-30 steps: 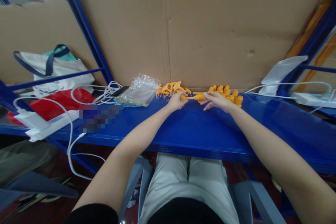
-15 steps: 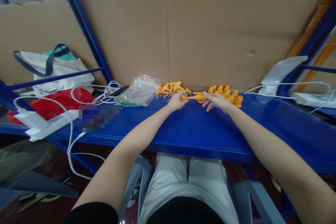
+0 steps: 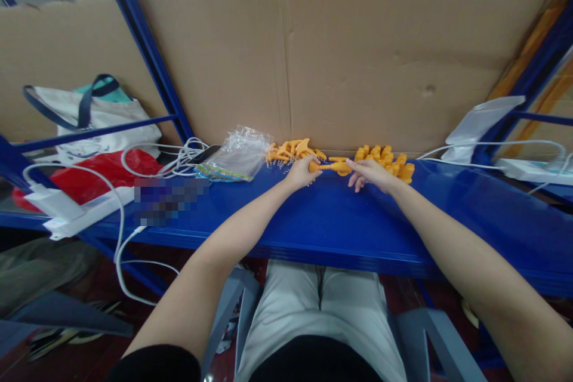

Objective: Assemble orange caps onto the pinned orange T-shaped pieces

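Observation:
Between my two hands is a slim orange-yellow plastic piece (image 3: 339, 166), held level just above the blue tabletop. My left hand (image 3: 299, 174) is closed around its left end. At the right end, the thumb and forefinger of my right hand (image 3: 372, 173) pinch the piece, with the other fingers curled below. Behind my left hand lies a heap of orange branching parts (image 3: 293, 147) with small metal-looking chains or screws. Several orange cup-shaped parts (image 3: 400, 163) stand in rows behind my right hand. My fingers hide both ends of the held piece.
Clear plastic bags (image 3: 239, 155) lie left of the orange heap. Further left are white cables (image 3: 190, 149), a power strip (image 3: 98, 215), a red bag (image 3: 107, 167) and a cloth tote (image 3: 89, 113). A cardboard sheet (image 3: 358, 48) backs the blue table (image 3: 322, 221).
The fingers of my right hand have curled in slightly and shifted a little on the orange piece. My left hand stays where it was.

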The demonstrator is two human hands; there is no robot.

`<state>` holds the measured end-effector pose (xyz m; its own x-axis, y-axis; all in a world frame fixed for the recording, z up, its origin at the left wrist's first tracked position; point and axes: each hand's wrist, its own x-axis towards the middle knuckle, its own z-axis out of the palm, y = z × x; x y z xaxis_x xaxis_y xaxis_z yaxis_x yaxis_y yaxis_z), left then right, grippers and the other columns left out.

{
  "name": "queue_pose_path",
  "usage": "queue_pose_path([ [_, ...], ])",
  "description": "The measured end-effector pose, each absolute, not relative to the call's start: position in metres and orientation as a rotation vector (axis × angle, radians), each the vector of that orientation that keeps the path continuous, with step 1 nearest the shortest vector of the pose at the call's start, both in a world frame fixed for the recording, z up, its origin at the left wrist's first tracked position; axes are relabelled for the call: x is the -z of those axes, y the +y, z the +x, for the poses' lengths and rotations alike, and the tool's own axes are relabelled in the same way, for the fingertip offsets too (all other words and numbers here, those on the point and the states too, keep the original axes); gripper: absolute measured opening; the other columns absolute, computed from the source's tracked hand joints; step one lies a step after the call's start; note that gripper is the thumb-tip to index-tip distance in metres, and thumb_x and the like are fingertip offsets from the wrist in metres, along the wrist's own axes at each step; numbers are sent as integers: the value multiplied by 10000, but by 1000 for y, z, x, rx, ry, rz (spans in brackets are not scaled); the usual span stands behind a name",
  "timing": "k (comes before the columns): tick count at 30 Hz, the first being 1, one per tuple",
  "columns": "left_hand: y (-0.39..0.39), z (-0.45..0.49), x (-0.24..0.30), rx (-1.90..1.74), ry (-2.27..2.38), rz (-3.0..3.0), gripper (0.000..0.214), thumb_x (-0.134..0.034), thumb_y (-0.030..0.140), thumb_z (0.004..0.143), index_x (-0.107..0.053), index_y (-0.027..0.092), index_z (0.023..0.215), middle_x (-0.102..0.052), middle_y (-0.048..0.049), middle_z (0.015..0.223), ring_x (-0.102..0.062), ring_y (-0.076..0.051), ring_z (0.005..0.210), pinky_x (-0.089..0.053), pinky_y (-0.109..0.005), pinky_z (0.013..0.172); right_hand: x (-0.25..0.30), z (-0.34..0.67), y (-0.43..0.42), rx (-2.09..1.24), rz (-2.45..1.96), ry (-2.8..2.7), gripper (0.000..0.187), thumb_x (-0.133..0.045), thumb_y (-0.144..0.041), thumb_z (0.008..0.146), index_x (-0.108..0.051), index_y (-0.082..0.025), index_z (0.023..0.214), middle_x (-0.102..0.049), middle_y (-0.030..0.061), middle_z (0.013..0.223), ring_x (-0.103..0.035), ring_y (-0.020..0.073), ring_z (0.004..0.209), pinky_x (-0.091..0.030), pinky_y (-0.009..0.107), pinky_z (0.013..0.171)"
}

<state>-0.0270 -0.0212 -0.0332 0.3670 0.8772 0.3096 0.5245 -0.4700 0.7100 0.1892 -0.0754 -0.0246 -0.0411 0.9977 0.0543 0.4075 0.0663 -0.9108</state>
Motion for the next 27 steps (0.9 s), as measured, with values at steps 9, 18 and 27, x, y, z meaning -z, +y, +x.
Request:
queue_pose_path([
  [9, -23, -26, 31, -923, 1221, 2118, 244, -683, 137, 853, -580, 149, 1074, -466, 110, 513, -545, -85, 403, -431, -155, 411, 26, 189, -71, -892, -1414, -1564, 340, -659, -446, 904, -593, -171, 1093, -757, 128, 927, -643, 117, 503, -457, 198, 437],
  [18, -26, -27, 30, -929, 1206, 2105, 238, -677, 124, 852, -586, 145, 1071, -470, 108, 532, -540, -75, 380, -413, -143, 386, 23, 186, -72, -861, -1430, -1590, 184, -581, -320, 969, -608, -139, 951, -750, 89, 800, -587, 82, 431, -427, 196, 429],
  [27, -22, -30, 32, -913, 1175, 2197, 233, -670, 164, 852, -586, 156, 1070, -535, 83, 582, -582, -89, 418, -479, -182, 430, 19, 183, -80, -865, -1444, -1582, 428, -599, -551, 908, -615, -154, 751, -681, 77, 618, -540, 93, 396, -400, 218, 405],
])
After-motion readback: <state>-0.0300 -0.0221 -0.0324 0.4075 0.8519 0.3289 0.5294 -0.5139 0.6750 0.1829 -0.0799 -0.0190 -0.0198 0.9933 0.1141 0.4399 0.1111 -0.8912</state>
